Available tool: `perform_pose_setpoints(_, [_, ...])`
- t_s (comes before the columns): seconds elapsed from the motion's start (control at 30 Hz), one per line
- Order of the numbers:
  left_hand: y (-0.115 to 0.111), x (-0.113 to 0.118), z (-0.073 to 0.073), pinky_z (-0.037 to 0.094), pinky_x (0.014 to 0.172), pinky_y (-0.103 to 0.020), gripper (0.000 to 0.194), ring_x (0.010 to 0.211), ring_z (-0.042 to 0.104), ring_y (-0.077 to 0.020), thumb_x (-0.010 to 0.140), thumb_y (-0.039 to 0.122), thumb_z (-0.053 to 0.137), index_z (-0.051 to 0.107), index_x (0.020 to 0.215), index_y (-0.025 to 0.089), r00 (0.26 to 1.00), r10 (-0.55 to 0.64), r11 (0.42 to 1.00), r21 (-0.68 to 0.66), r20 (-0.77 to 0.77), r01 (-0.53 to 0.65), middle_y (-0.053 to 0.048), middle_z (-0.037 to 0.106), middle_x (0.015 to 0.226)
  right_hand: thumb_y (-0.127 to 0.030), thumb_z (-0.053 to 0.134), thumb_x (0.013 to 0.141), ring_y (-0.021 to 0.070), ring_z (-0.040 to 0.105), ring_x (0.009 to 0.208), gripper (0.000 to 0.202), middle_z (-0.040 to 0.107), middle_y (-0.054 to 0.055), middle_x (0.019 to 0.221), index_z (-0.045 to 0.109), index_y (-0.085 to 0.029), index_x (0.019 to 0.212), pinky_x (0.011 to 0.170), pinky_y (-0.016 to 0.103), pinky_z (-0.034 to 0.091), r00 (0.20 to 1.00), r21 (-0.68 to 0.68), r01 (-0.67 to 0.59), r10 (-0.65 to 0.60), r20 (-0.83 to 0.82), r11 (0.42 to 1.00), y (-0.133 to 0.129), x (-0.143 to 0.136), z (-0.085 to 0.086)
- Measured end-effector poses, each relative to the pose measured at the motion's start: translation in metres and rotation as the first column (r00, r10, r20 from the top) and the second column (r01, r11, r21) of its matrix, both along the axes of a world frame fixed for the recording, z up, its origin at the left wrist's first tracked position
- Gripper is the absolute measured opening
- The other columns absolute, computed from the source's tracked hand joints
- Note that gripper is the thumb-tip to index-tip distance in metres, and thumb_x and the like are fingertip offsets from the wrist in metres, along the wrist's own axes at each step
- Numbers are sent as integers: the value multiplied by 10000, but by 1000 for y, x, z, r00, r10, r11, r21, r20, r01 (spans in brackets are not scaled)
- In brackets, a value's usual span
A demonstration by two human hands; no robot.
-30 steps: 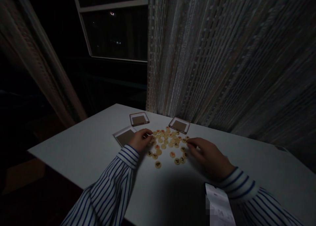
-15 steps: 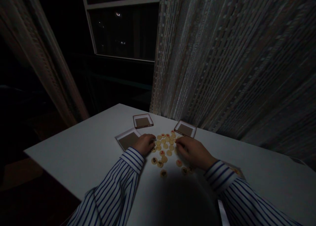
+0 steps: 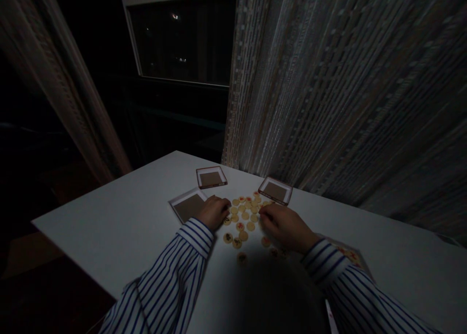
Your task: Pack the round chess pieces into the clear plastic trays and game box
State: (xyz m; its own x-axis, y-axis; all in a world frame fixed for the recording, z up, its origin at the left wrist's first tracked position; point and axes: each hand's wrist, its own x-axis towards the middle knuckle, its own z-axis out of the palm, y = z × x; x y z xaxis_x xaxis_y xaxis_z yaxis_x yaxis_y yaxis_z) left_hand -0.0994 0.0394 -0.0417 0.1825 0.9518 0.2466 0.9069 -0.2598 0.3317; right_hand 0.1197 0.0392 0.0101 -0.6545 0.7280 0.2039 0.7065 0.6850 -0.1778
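Note:
Several round, pale yellow pieces lie loosely on the white table, some with red or black marks and others plain. My left hand rests at the left edge of this group, its fingers curled together near a black-marked piece; what they hold, if anything, is hidden. On the right side of the group is my right hand, its thumb and fingers pinched by the pieces. Whether a piece is between them is too dark to tell.
Two small open box parts stand at the back of the white table. A larger tray lies behind my left hand. Another tray with red-marked pieces sits beside my right forearm. Curtains hang behind.
The view has shifted slightly, and a bit more of the tray by my right forearm shows. Both hands stay in nearly the same place, with little visible change in their fingers.

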Motion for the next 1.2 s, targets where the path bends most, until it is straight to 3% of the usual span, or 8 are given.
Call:
perform_pose_setpoints(0.2, [-4,1,4,377,880,-369,220,900,551,-220,753,193,524,596,956,146,1000,27,992,120,16,-28,-88,652,908,-198,400,804,153,566,767,216,639,50,825,606,-157,854,682,249,375,1000,0,3,-3,-12,1000,-1,3,-2])
perform_pose_setpoints(0.37, [-5,1,1,391,880,-388,269,902,554,-210,753,229,542,561,1009,149,995,14,929,367,101,-51,-77,643,928,-212,396,810,151,562,751,212,637,45,804,601,-166,839,672,252,374,1000,2,8,-8,-16,1000,-2,7,-4])
perform_pose_setpoints(0.53, [-7,5,1,430,845,-393,280,879,576,-210,753,235,532,554,1013,134,985,-47,892,452,166,-34,-85,650,900,-229,390,817,157,562,767,214,635,42,824,595,-176,850,692,264,382,1000,-4,12,-12,-16,1000,-5,14,-1])
perform_pose_setpoints(0.87, [-22,23,7,474,830,-333,368,910,602,-176,752,249,523,494,1104,145,883,-94,920,379,459,-99,-91,639,1004,-255,371,827,161,570,765,239,635,50,816,597,-183,854,705,276,416,997,15,36,-35,-70,999,-21,37,8])
perform_pose_setpoints(1.2, [-45,54,25,489,820,-320,355,897,609,-165,745,229,543,486,1092,181,736,-153,966,257,659,-30,-71,634,1021,-270,382,839,161,589,803,233,643,59,876,592,-188,896,727,286,446,980,1,99,-97,-176,995,-54,78,14])
